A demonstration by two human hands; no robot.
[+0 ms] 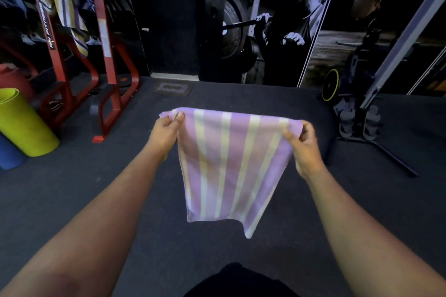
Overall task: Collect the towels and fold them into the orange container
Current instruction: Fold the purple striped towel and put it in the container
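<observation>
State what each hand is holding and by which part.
Both hold the striped towel by its top edge: the left hand pinches the top left corner, the right hand the top right corner. The rest hangs free above the floor.

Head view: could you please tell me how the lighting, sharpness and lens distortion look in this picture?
Head view: dim and violet-tinted overall, the towel the best-lit thing and fairly sharp, pinched at its top corners by the left hand and right hand; the back wall is dark and murky; wide-angle bending shows at the edges, the red rack leaning and the forearms stretched large.
</observation>
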